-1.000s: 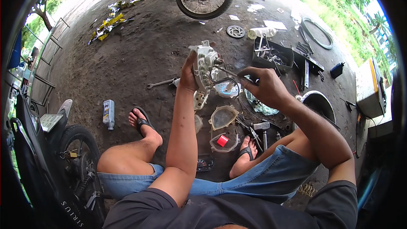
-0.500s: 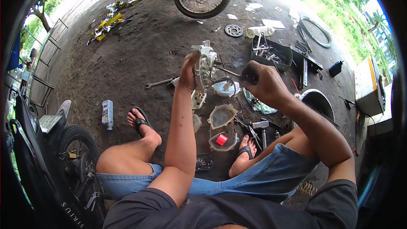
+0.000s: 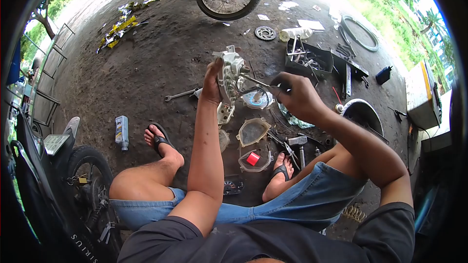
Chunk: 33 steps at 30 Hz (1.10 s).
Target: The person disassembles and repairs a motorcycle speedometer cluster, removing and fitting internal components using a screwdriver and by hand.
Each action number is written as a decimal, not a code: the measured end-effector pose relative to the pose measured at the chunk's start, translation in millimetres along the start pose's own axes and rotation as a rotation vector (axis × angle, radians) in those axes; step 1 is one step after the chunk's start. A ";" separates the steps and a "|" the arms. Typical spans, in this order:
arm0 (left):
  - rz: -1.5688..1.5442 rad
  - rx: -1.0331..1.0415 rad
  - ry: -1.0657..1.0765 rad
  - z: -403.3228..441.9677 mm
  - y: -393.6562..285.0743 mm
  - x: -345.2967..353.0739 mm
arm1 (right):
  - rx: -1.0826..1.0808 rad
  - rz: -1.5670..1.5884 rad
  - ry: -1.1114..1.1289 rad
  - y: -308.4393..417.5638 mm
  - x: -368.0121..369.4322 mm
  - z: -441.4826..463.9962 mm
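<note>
My left hand (image 3: 211, 86) is wrapped round a whitish plastic instrument-cluster housing (image 3: 233, 74), holding it upright above the ground. My right hand (image 3: 303, 98) is closed on a screwdriver (image 3: 257, 82) with a dark handle. Its metal shaft points left, and the tip meets or nearly meets the housing's right side; I cannot tell whether it sits in a screw. A dark cable loops below the shaft. Under the hands lie a blue-and-white dial (image 3: 258, 99) and a clear lens cover (image 3: 253, 132). A red piece (image 3: 253, 159) rests in a clear frame nearer me.
A hammer (image 3: 299, 141) and pliers (image 3: 287, 148) lie by my right foot. A black toolbox (image 3: 319, 70) stands beyond my right hand, with a round basin (image 3: 378, 112) nearer. A wrench (image 3: 179, 95) and an oil bottle (image 3: 122, 132) are left. A motorbike (image 3: 92, 185) stands close at left.
The screwdriver and my right hand have shifted slightly left, bringing the tip closer in at the housing. The housing has tilted a little in my left hand. The whole view has moved slightly.
</note>
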<state>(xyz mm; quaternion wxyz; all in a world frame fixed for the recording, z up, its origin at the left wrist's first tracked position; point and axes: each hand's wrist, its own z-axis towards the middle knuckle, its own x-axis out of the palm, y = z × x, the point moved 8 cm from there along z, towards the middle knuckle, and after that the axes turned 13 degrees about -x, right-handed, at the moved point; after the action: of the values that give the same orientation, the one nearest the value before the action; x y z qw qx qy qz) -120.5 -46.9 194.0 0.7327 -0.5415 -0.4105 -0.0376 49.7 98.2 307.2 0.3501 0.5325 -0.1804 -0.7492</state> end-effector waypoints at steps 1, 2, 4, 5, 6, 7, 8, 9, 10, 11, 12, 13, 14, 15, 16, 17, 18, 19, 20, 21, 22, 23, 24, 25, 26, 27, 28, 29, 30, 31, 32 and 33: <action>-0.013 -0.011 0.006 -0.5 0.0 -0.2 | 0.025 -0.022 0.045 9.3 -0.9 -1.0; -0.005 -0.010 -0.002 -0.3 1.0 0.2 | 0.025 -0.021 0.049 7.5 0.1 -1.5; 0.014 -0.005 -0.010 1.9 2.3 -1.6 | -0.139 -0.269 0.104 14.3 1.7 -0.2; 0.011 -0.007 -0.009 1.4 3.3 -2.7 | -0.135 -0.269 0.105 13.1 1.8 -2.0; 0.037 -0.018 0.004 0.6 3.4 0.4 | -0.050 -0.150 0.114 7.7 2.6 -3.9; 0.064 -0.027 0.016 -0.5 3.7 3.5 | 0.035 -0.031 0.121 2.2 4.7 -6.0; 0.062 -0.026 0.015 -1.1 4.6 6.1 | 0.035 -0.031 0.124 0.0 6.1 -6.0; 0.003 0.005 0.018 -1.4 3.9 7.6 | 0.035 0.032 0.069 -2.4 5.3 -4.8; -0.056 0.032 0.021 -2.7 2.6 8.0 | 0.037 0.097 0.014 -3.7 4.3 -4.7; -0.011 0.012 0.002 -2.6 0.1 5.9 | 0.039 0.100 0.015 -3.6 4.0 -6.4; 0.019 -0.001 -0.017 -2.5 -0.7 4.9 | -0.039 -0.034 0.045 6.5 1.1 -5.2; 0.049 -0.013 -0.034 -2.7 -1.1 4.7 | -0.118 -0.170 0.074 15.1 0.2 -4.2; 0.005 -0.007 -0.009 -2.7 -0.5 8.2 | -0.120 -0.172 0.074 15.5 -0.3 -3.6; 0.004 -0.007 -0.007 -1.4 0.3 6.9 | -0.080 -0.131 0.080 12.1 0.6 -4.6; 0.009 -0.016 0.000 -1.1 3.2 5.7 | -0.037 -0.089 0.087 7.9 2.1 -7.0; 0.015 -0.026 0.005 -0.8 6.0 4.4 | -0.033 -0.089 0.087 5.5 2.9 -8.5; 0.041 -0.021 -0.015 -1.1 6.5 2.2 | -0.009 -0.040 0.075 1.4 3.8 -9.6; 0.039 -0.025 -0.019 -1.1 8.8 0.4 | 0.018 0.012 0.065 -1.4 5.3 -11.4; 0.037 -0.023 -0.017 0.1 9.4 -0.6 | 0.020 0.016 0.065 -1.3 6.8 -12.4; 0.035 -0.018 -0.015 -0.3 7.7 2.3 | 0.058 0.041 0.055 -3.1 7.7 -13.0; 0.027 -0.026 0.003 -3.2 8.2 8.9 | 0.097 0.063 0.044 -5.3 7.0 -14.1; 0.025 -0.023 0.002 -2.6 8.4 10.6 | 0.096 0.062 0.048 -4.6 6.4 -13.6; 0.029 -0.019 -0.001 -3.3 9.8 9.8 | 0.143 0.097 0.053 -7.1 8.0 -15.3; 0.036 -0.016 -0.001 -3.1 10.5 9.6 | 0.190 0.130 0.055 -10.1 8.9 -17.1; 0.035 -0.016 -0.003 -4.0 11.8 8.8 | 0.190 0.131 0.056 -12.2 10.1 -18.0; 0.036 -0.021 -0.007 -4.5 13.4 7.7 | 0.132 0.107 0.041 -10.9 9.8 -17.1; 0.039 -0.026 -0.008 -3.1 14.5 7.2 | 0.073 0.082 0.024 -9.0 7.8 -16.0; 0.038 -0.030 -0.006 -2.8 16.1 6.7 | 0.078 0.081 0.022 -11.2 7.9 -17.1; 0.070 -0.027 -0.027 -2.1 16.5 3.3 | 0.198 0.168 0.018 -20.1 10.0 -18.6; 0.103 -0.026 -0.046 -0.5 16.9 0.9 | 0.320 0.255 0.012 -28.3 12.0 -21.0; 0.062 -0.030 -0.044 0.2 20.4 0.5 | 0.374 0.289 0.028 -31.9 13.2 -22.1; 0.024 -0.033 -0.038 0.9 23.1 1.4 | 0.429 0.322 0.043 -33.5 13.6 -21.8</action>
<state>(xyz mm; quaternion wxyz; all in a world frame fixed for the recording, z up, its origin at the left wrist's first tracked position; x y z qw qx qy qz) -108.5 -36.1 177.3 0.7163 -0.5590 -0.4169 -0.0253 56.1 113.8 268.6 0.3479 0.5748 -0.4099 -0.6169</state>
